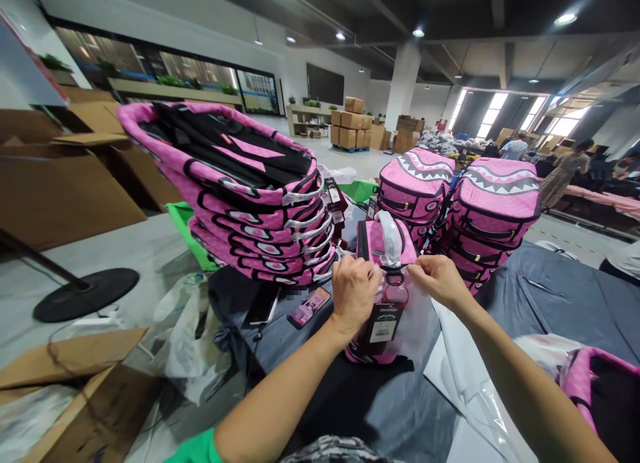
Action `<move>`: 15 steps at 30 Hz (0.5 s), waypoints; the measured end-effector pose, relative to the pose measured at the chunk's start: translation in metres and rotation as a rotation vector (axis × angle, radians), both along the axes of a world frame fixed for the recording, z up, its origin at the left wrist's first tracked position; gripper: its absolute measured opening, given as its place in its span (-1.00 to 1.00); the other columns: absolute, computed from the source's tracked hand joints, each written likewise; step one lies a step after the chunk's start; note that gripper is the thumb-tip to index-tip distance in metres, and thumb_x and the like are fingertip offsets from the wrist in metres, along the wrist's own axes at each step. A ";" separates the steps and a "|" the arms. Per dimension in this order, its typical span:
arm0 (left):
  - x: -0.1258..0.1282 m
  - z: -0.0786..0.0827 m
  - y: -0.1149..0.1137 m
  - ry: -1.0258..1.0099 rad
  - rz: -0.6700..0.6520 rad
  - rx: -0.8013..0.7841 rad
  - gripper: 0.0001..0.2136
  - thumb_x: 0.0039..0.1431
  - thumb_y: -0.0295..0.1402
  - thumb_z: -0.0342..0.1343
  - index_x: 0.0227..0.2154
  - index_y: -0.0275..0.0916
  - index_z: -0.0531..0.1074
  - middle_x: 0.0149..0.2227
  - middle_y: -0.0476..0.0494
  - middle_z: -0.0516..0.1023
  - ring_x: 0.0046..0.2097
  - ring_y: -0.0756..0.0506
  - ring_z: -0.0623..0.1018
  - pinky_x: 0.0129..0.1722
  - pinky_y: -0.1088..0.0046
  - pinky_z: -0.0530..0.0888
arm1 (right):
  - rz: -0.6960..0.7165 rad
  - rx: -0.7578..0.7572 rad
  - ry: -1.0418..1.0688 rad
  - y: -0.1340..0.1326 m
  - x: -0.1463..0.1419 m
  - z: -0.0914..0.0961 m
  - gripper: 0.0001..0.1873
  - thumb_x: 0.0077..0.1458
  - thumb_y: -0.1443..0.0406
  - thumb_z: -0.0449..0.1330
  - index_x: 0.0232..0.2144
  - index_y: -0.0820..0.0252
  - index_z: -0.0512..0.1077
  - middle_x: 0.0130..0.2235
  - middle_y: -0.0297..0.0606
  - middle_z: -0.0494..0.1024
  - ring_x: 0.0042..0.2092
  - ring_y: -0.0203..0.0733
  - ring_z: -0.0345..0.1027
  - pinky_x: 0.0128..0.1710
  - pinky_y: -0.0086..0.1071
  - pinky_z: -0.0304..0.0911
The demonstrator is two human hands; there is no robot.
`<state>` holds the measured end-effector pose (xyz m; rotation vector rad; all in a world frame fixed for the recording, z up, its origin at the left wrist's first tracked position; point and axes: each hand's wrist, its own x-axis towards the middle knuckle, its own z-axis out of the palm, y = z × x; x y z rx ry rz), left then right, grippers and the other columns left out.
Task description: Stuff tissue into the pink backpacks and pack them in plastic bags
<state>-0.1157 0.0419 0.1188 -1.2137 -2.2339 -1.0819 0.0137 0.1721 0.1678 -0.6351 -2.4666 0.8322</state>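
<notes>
A small pink bag point(367, 356) with black trim stands upright on the table in front of me. Its top handle point(387, 240) is wrapped in whitish film, and a dark hang tag point(384, 326) with a barcode label dangles at its front. Translucent plastic point(420, 326), seemingly a plastic bag, covers part of its front and right side. My left hand point(354, 290) is closed at the left of the handle, pinching the plastic's edge. At the right, my right hand point(440, 280) pinches the plastic between thumb and fingers. Both hands partly hide the pink bag.
Nested pink bags point(265, 230) are stacked at left. Pink cases point(493, 203) stand piled at right. A phone point(309, 308) lies near my left forearm, and white plastic sheets point(460, 356) lie at right. An open carton point(75, 396) and a stand base point(86, 294) occupy the floor.
</notes>
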 end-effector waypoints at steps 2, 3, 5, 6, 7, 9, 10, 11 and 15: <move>-0.003 0.004 0.006 0.043 0.005 -0.036 -0.70 0.21 -0.45 0.13 -0.65 -0.17 0.38 -0.52 -0.12 0.51 -0.26 -0.19 0.41 -0.25 0.23 0.22 | 0.029 -0.079 -0.020 0.002 0.001 0.003 -0.59 0.02 0.01 0.05 -0.68 0.10 0.11 -0.66 -0.43 0.11 -0.59 -0.37 0.00 -0.60 -0.45 -0.13; -0.004 0.006 0.008 0.058 -0.001 -0.048 -0.71 0.21 -0.44 0.12 -0.65 -0.17 0.40 -0.51 -0.13 0.52 -0.26 -0.20 0.41 -0.24 0.22 0.22 | 0.033 -0.110 -0.025 0.003 0.001 0.004 -0.59 0.01 0.01 0.06 -0.68 0.10 0.12 -0.67 -0.43 0.10 -0.60 -0.37 -0.02 -0.60 -0.45 -0.15; -0.005 0.010 0.008 0.072 -0.016 -0.052 -0.72 0.22 -0.42 0.12 -0.62 -0.18 0.43 -0.49 -0.15 0.53 -0.25 -0.19 0.42 -0.24 0.23 0.22 | 0.035 -0.149 -0.029 0.004 0.001 0.007 -0.60 -0.01 0.00 0.07 -0.67 0.11 0.15 -0.67 -0.45 0.10 -0.61 -0.39 -0.05 -0.61 -0.45 -0.18; -0.004 0.013 0.007 0.067 -0.029 -0.048 -0.72 0.25 -0.41 0.11 -0.60 -0.18 0.45 -0.47 -0.14 0.54 -0.25 -0.18 0.43 -0.24 0.25 0.22 | 0.038 -0.161 -0.029 0.003 0.000 0.009 -0.61 -0.01 0.01 0.08 -0.67 0.11 0.16 -0.67 -0.46 0.10 -0.61 -0.39 -0.05 -0.62 -0.45 -0.19; -0.002 0.016 0.005 0.048 -0.046 -0.047 -0.72 0.27 -0.39 0.09 -0.58 -0.18 0.46 -0.46 -0.14 0.55 -0.26 -0.17 0.44 -0.25 0.28 0.22 | 0.044 -0.171 -0.031 0.002 -0.002 0.011 -0.61 -0.02 0.01 0.09 -0.67 0.12 0.17 -0.68 -0.46 0.10 -0.62 -0.40 -0.06 -0.62 -0.45 -0.20; 0.001 0.022 0.002 -0.031 -0.086 -0.080 -0.69 0.33 -0.35 0.04 -0.55 -0.18 0.48 -0.45 -0.12 0.56 -0.32 -0.13 0.46 -0.32 0.34 0.19 | 0.062 -0.184 -0.033 -0.001 -0.007 0.013 -0.62 -0.03 0.02 0.09 -0.67 0.12 0.17 -0.68 -0.47 0.10 -0.62 -0.40 -0.06 -0.63 -0.46 -0.20; 0.002 0.025 0.001 -0.078 -0.100 -0.112 -0.68 0.35 -0.34 0.03 -0.54 -0.18 0.49 -0.47 -0.11 0.56 -0.37 -0.11 0.45 -0.36 0.35 0.16 | 0.068 -0.185 -0.033 -0.003 -0.010 0.014 -0.62 -0.03 0.02 0.09 -0.67 0.12 0.17 -0.68 -0.46 0.10 -0.62 -0.40 -0.05 -0.63 -0.47 -0.20; 0.003 0.028 0.000 -0.122 -0.105 -0.147 -0.67 0.36 -0.32 0.01 -0.53 -0.18 0.49 -0.49 -0.10 0.55 -0.41 -0.10 0.45 -0.39 0.36 0.12 | 0.073 -0.186 -0.037 -0.006 -0.014 0.014 -0.63 -0.03 0.03 0.08 -0.68 0.12 0.17 -0.69 -0.46 0.11 -0.62 -0.40 -0.04 -0.63 -0.47 -0.19; 0.000 0.030 -0.004 -0.216 -0.122 -0.229 -0.68 0.38 -0.29 0.01 -0.50 -0.19 0.49 -0.54 -0.09 0.53 -0.47 -0.09 0.44 -0.42 0.38 0.08 | 0.130 -0.238 -0.108 -0.018 -0.024 0.016 -0.62 0.00 0.04 0.09 -0.67 0.14 0.22 -0.69 -0.43 0.21 -0.64 -0.40 0.03 -0.65 -0.49 -0.11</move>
